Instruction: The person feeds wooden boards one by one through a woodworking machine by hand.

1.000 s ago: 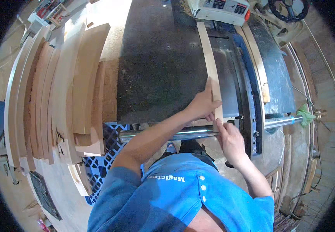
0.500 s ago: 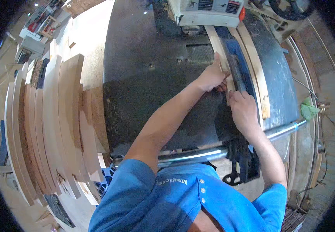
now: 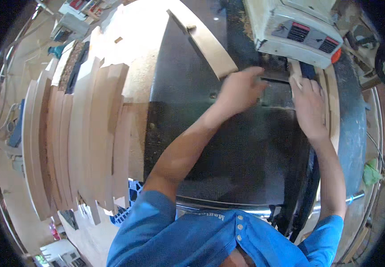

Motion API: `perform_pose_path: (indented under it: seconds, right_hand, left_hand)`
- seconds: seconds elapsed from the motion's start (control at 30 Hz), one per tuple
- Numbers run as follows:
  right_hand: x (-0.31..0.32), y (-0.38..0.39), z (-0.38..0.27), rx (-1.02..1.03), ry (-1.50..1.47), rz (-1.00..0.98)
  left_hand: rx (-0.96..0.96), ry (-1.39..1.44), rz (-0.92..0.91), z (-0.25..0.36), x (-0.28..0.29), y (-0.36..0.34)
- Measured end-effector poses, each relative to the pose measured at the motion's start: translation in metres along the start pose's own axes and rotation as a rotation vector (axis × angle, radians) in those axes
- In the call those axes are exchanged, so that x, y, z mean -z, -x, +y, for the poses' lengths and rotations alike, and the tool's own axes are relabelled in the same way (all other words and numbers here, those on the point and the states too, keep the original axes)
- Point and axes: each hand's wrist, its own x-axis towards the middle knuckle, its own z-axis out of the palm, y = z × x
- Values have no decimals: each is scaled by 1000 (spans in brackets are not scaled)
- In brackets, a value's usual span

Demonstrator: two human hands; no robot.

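With my right hand [image 3: 311, 109], fingers curled, I grip the near end of a narrow wooden strip [image 3: 294, 70]. The strip runs forward beneath the pale machine housing [image 3: 297, 33], where its far part is hidden. My left hand [image 3: 241, 91] hovers over the dark metal machine table [image 3: 228, 151], left of the strip. Its fingers are slightly smeared by motion but look stretched and apart, with nothing visible in them. Just beyond it a pale wooden board [image 3: 208, 44] lies slanted on the table, its near end by my left fingers; I cannot tell whether they touch.
Several pale boards [image 3: 83, 124] stand in a row at the left beside the table. A long wooden guide strip [image 3: 333, 102] runs along the right. A metal bar [image 3: 354, 197] crosses near the front edge. A green cloth [image 3: 371, 172] hangs at the far right.
My left hand has come off the wooden strip. The strip and my right hand have moved forward toward the housing. The view has shifted, and the slanted board now shows.
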Motion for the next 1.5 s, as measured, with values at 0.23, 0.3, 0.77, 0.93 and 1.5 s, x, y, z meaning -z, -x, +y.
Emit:
perform_pose_path:
  seconds: [0.23,0.3,0.77,0.93,1.5]
  right_hand:
    - [8,-24,-136,164,-685,-76]
    - [8,-10,-142,152,-680,-100]
    - [97,260,-105,60,-634,-421]
    - [93,260,-80,97,-185,-223]
    - [19,79,-3,147,-241,-29]
  left_hand:
    - [564,110,340,-41,62,50]
    - [578,202,186,-35,57,57]
    - [508,425,-406,68,-53,225]
    - [343,442,-522,82,-92,185]
    - [175,169,-244,23,-79,-13]
